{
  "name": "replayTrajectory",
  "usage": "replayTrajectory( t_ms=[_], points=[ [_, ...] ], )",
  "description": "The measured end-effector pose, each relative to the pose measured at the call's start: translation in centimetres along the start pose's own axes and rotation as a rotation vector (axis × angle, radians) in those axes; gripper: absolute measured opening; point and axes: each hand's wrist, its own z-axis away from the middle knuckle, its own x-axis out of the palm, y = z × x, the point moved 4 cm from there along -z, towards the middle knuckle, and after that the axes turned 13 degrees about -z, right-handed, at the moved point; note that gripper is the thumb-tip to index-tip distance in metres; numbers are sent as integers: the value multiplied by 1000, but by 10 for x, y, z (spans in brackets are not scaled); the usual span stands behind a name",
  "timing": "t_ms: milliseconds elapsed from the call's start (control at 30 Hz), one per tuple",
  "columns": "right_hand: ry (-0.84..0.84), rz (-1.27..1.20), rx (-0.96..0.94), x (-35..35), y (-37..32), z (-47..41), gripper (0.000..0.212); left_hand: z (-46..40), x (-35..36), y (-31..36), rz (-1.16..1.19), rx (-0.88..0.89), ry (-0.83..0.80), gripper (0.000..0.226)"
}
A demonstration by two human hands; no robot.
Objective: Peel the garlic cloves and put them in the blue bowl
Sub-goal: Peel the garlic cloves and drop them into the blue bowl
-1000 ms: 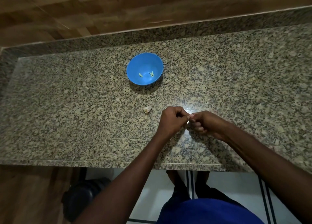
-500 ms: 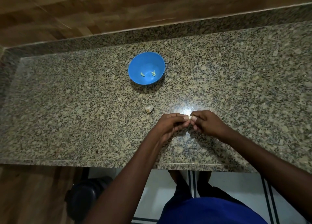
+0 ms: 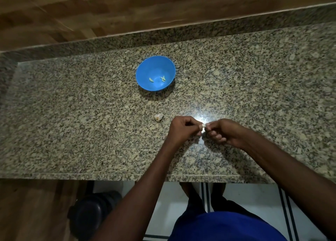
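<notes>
1. Pinching from both sides, my left hand point(image 3: 183, 129) and right hand point(image 3: 222, 130) have a garlic clove point(image 3: 203, 125) caught between their fingertips; only a small pale sliver of it shows, so I cannot tell how much skin is on it.
2. Both hands are curled tight, knuckles up, meeting just above the speckled granite worktop point(image 3: 72, 131) near its front edge.
3. A second, whitish lump of garlic point(image 3: 158, 117) lies on the worktop just left of my left hand, apart from it.
4. The blue bowl point(image 3: 145, 68) sits farther back, well apart from the hands, with a few pale green peeled cloves point(image 3: 151, 79) lying in its bottom.
5. Against half a second ago, the left hand's fingers have drawn in from a flatter reach into a closed fist, while the clove stays pinched at the same meeting point. The lump and the bowl with its contents lie as before.
</notes>
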Motion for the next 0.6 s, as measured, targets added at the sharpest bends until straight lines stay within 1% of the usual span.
replayTrajectory(
  t_ms=[100, 167, 267, 333, 433, 600],
  points=[
    [61, 500, -316, 3, -6, 7, 33, 1, 1, -8, 224, -223, -58, 10],
    [79, 750, -497, 5, -10, 7, 32, 1, 1, -12, 343, -315, -99, 15],
    [150, 1002, -611, 4, -10, 1, 27, 2, 2, -16, 398, -359, -120, 10],
    [237, 1078, -639, 0, -8, -3, 24, 1, 2, -18, 367, -361, -90, 4],
    [334, 1094, -634, -3, -6, -5, 21, 0, 5, -20, 306, -343, -51, 2],
    [407, 1014, -613, -5, -6, -7, 17, -1, 8, -25, 286, -342, -2, 4]
  ],
)
